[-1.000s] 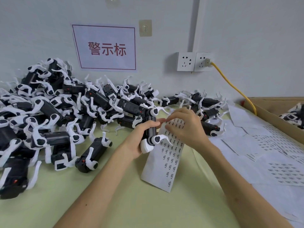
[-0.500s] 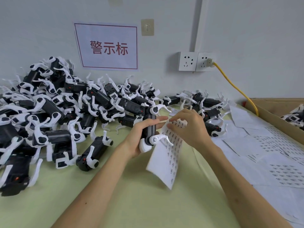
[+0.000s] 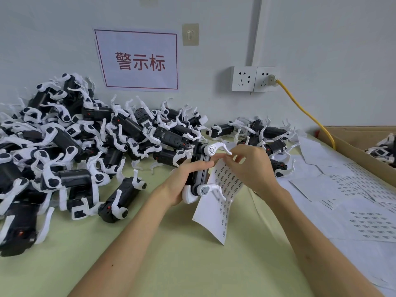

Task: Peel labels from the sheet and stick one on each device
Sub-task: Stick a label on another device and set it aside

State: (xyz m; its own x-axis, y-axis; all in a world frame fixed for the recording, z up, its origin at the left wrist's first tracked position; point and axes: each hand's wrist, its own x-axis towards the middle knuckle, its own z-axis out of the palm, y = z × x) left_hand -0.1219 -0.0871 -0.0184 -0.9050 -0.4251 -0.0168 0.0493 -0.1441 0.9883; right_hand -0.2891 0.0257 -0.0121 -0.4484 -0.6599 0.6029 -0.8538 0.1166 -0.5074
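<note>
My left hand grips a black device with white arms, held upright above the green table, and also holds the top of a white label sheet that hangs down to the table. My right hand is at the sheet's upper edge, its thumb and fingertips pinching at a label there. The label itself is too small to make out. A big pile of the same black and white devices lies to the left and along the wall.
Several more label sheets lie spread at the right. A cardboard box with devices inside stands at the far right. A yellow cable runs from the wall sockets toward the box. A sign hangs on the wall.
The label sheet has lifted and curled up from the table, now hanging more steeply. My right fingers have shifted up to the sheet's top edge near the device's upper white arm.
</note>
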